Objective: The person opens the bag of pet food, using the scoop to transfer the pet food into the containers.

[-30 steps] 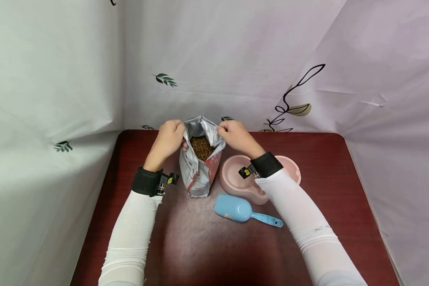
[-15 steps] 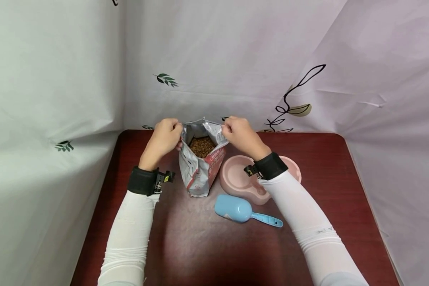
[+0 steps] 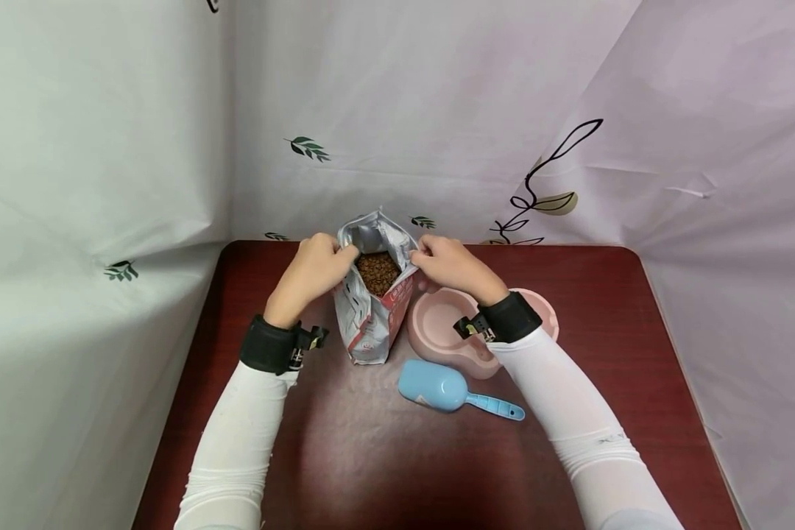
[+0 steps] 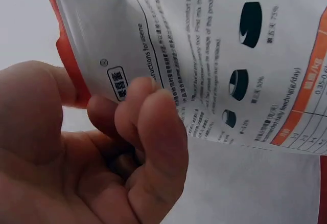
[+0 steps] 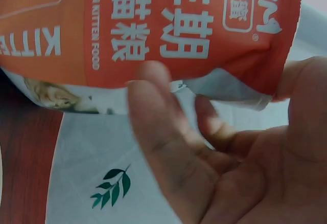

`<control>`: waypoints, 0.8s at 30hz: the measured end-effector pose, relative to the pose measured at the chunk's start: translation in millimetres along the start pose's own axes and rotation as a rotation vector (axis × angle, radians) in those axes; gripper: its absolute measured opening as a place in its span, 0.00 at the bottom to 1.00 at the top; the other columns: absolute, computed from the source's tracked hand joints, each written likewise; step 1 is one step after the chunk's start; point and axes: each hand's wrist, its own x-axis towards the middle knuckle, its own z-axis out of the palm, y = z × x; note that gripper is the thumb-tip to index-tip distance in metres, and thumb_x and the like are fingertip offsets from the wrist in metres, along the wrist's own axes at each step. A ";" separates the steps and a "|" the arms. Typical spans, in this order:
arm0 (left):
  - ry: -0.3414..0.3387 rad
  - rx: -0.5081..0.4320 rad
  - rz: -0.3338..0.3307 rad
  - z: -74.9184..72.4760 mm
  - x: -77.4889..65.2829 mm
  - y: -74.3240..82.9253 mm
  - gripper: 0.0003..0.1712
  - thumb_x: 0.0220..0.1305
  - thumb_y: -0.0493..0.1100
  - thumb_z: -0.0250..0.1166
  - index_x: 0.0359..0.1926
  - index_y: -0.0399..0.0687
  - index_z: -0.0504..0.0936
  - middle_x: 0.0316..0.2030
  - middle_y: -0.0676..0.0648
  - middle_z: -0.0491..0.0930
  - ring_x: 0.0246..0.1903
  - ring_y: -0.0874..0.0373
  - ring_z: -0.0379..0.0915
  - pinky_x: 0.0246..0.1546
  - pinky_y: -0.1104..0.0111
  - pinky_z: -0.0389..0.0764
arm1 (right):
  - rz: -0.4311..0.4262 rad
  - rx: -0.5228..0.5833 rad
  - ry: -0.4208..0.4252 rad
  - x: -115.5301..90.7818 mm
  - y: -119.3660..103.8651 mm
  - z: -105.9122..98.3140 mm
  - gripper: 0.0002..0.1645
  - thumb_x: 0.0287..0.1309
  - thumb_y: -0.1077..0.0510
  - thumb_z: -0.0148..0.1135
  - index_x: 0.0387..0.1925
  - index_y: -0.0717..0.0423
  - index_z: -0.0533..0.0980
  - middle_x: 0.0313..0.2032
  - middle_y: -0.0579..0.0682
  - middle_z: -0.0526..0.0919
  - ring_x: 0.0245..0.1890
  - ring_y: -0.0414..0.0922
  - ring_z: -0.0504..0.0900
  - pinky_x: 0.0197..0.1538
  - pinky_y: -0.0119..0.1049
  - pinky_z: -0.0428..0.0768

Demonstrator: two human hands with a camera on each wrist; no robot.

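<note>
A silver-lined bag of kitten food [image 3: 369, 331] stands upright on the table, its mouth wide and brown kibble [image 3: 377, 274] showing inside. My left hand [image 3: 316, 266] pinches the left side of the rim, thumb over the edge. On the opposite side my right hand [image 3: 452, 263] grips the rim between thumb and fingers. The left wrist view has the bag's printed white panel [image 4: 204, 55] beside curled fingers [image 4: 163, 127]. In the right wrist view, the red-orange panel [image 5: 153, 29] lies close above the fingers [image 5: 158, 116].
Right of the bag sits a pink double pet bowl [image 3: 437, 324], partly behind the right wrist. A blue scoop [image 3: 433, 385] lies face down in front of it, handle pointing right. Pale curtains with leaf prints [image 3: 308, 147] stand around the dark red table [image 3: 609, 316].
The bag's mouth was pulled wider to both sides, then its rim drew in a little. Both hands have dropped slightly and the left has come inward. The bowl and scoop stay put.
</note>
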 end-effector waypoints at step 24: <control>0.081 0.039 0.018 0.2 -0.3 -0.2 0.23 0.78 0.48 0.43 0.59 0.35 0.73 0.47 0.34 0.75 0.43 0.41 0.72 0.46 0.51 0.73 | 0.039 0.060 -0.072 -4.6 16.2 -2.7 0.31 0.73 0.50 0.38 0.71 0.56 0.66 0.57 0.60 0.77 0.51 0.54 0.78 0.53 0.46 0.79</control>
